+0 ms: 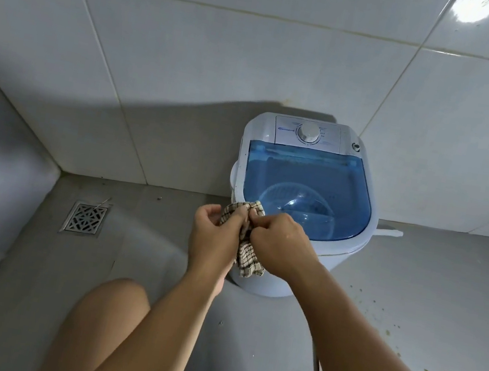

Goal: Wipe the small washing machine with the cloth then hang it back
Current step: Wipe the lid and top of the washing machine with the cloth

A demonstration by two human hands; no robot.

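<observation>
A small white washing machine with a see-through blue lid and a round dial stands on the floor against the tiled wall. A checked beige-and-brown cloth is bunched between both hands at the machine's near-left rim, with one end hanging down its front. My left hand grips the cloth from the left. My right hand pinches it from the right. The two hands touch each other above the cloth.
A square metal floor drain lies in the grey floor to the left. A white hose pokes out behind the machine on the right. Tiled walls meet in a corner at left. My bare knees show at the bottom.
</observation>
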